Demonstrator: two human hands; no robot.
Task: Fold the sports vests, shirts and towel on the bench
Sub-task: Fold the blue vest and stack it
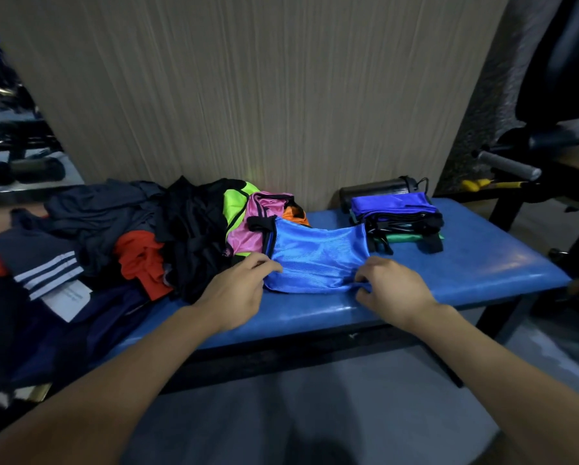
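The blue vest lies spread on the table, near its front edge. The left hand pinches the vest's near left corner; the right hand has its grip curled round the near right corner, bunching the cloth. Just left of the vest and touching it lies a pink vest, with a green vest and an orange one behind. Farther left a heap of dark, red and striped clothes covers the table to its left end. Right of the vest, close behind its far corner, sits a folded stack, with a dark bottle against the wall. The table right of the vest and in front of the stack is bare blue padding.
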